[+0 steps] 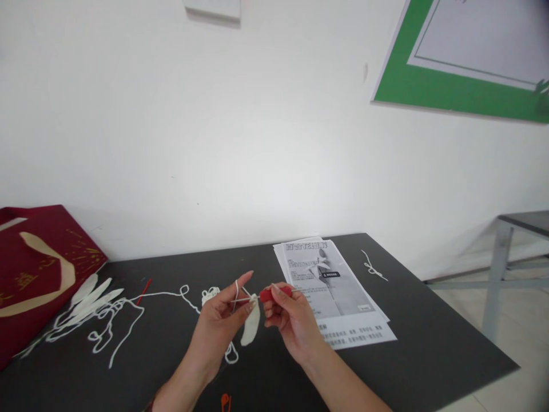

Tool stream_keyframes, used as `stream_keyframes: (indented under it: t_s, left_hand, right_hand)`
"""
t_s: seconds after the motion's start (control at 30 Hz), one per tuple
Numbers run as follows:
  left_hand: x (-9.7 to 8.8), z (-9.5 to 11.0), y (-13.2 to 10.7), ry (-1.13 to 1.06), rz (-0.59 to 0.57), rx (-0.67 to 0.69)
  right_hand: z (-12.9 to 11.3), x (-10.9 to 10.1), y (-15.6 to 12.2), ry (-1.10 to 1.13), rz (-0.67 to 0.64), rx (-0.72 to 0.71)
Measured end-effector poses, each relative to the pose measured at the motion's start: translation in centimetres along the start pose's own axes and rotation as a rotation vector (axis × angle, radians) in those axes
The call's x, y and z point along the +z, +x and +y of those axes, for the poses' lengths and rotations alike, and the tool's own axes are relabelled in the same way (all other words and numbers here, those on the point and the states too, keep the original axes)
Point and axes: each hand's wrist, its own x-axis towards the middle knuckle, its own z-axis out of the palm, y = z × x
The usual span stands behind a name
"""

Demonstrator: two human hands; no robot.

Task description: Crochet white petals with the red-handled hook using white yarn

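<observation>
My left hand [217,320] pinches the top of a white crocheted petal [250,329] between thumb and fingers. White yarn [237,288] runs over its raised index finger. My right hand [295,321] grips the red handle of a crochet hook [266,295], whose tip meets the work at my left fingertips. The petal hangs down between both hands, above the dark table. Behind my left hand lies a loose bundle of white yarn [210,294], partly hidden by the fingers. Which loop the hook tip sits in is too small to tell.
Printed sheets [343,286] lie beyond my right hand, with a short knotted yarn piece [372,266] farther right. At left are several white petals [92,300] with trailing yarn, a thin red tool [144,290] and a dark red bag [38,269]. An orange stitch marker [226,401] lies near the front.
</observation>
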Motion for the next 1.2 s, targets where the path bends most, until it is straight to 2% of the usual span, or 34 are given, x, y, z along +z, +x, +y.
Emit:
stream_keyframes:
  t_s: [0.07,0.2,0.3,0.4,0.5,0.63,0.7,0.8,0.9,0.93,1.0,1.1,1.2]
  left_hand:
    - [-0.1,0.1,0.0,-0.026,-0.01,-0.025]
    - [-1.1,0.8,0.4,-0.022,-0.149,-0.097]
    - [-1.7,1.0,0.7,-0.018,-0.201,-0.112]
    - [-1.7,1.0,0.7,-0.005,-0.172,-0.112]
    - [-1.4,0.8,0.6,0.062,-0.083,-0.079]
    - [-0.8,0.5,0.6,0.14,0.072,0.02]
    - [-0.5,0.2,0.6,0.095,0.108,0.007]
    - [-0.3,0.0,0.6,-0.132,0.08,-0.097]
    - [-0.6,0.2,0.6,-0.382,-0.022,-0.223]
    - [-0.8,0.3,0.7,-0.428,-0.065,-0.263]
    - [-1.3,0.7,0.8,-0.462,-0.148,-0.316]
    - [-2.1,1.1,0.9,-0.408,-0.245,-0.312]
    - [-2.7,1.5,0.9,-0.301,-0.292,-0.258]
  right_hand:
    - [0.0,0.1,-0.1,-0.026,0.0,-0.029]
    - [0.0,0.1,-0.3,-0.086,-0.016,-0.111]
    - [0.1,0.1,-0.4,-0.098,-0.014,-0.122]
    - [0.1,-0.1,-0.2,-0.113,0.01,-0.144]
    - [0.3,-0.3,-0.3,-0.2,0.03,-0.227]
    - [0.7,-0.5,-1.0,-0.528,0.045,-0.48]
    - [1.0,-0.9,-1.5,-0.809,-0.031,-0.688]
    - [1.2,-1.6,-1.7,-1.143,-0.26,-1.028]
    - [1.0,-2.1,-1.7,-1.24,-0.406,-1.19]
    - [0.9,-2.1,-1.7,-1.215,-0.416,-1.187]
    - [0.6,-1.9,-1.7,-1.083,-0.377,-1.094]
    - [0.3,-1.2,-1.5,-0.778,-0.242,-0.81]
    - [0.2,-0.6,-1.1,-0.487,-0.185,-0.562]
